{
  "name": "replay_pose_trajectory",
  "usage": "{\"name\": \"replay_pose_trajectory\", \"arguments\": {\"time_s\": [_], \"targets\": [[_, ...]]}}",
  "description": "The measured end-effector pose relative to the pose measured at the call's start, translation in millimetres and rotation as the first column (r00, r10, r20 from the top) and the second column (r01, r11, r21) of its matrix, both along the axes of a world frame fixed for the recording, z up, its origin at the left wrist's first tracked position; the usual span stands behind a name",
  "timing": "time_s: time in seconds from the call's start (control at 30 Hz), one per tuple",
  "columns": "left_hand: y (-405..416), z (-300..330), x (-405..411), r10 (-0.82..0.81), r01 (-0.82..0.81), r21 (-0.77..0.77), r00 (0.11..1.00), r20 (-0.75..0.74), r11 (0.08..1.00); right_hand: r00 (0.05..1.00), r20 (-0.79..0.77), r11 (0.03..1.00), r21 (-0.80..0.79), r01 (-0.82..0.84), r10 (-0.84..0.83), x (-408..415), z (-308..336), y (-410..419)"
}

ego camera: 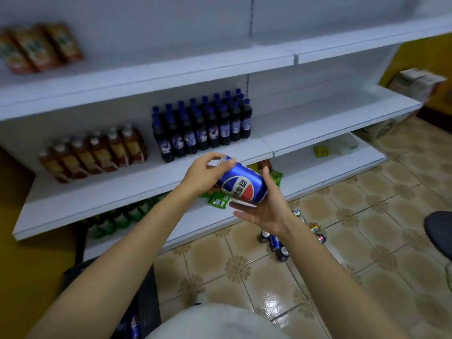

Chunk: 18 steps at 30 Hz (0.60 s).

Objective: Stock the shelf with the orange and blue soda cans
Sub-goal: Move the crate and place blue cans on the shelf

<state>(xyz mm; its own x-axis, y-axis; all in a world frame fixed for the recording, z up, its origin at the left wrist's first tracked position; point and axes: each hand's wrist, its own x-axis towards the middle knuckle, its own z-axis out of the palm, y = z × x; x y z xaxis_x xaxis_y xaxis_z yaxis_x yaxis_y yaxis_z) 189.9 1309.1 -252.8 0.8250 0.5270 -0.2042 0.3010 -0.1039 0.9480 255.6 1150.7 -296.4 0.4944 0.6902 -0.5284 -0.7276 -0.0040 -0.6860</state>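
A blue soda can (241,183) with a red, white and blue logo lies tilted on its side between both hands, in front of the middle white shelf (137,184). My left hand (204,173) grips its top end, fingers curled over the rim. My right hand (265,207) is under and beside its bottom end, palm up, fingers spread, touching the can. On the tiled floor to the right lie several blue cans (275,243) and an orange can (314,227).
The middle shelf carries dark cola bottles (203,126) and orange tea bottles (95,152); its right half is bare. Green bottles (117,218) and snack packets (220,200) sit on the bottom shelf. A dark crate (144,299) stands at lower left. Cardboard boxes (415,81) are at far right.
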Motion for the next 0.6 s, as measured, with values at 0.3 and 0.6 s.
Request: {"name": "replay_pose_trajectory", "arguments": {"time_s": [0.3,0.6], "targets": [[-32.1,-13.4,39.7,0.118,-0.158,-0.723,0.987,-0.105,0.673,0.909,0.291,0.949,0.195,0.248,-0.297,51.6,30.3,3.2],[43.5,7.0,101.0,-0.034,0.098,-0.600,0.992,0.118,0.794,0.827,0.549,0.992,0.092,0.087,-0.123,150.3,77.1,75.8]]}}
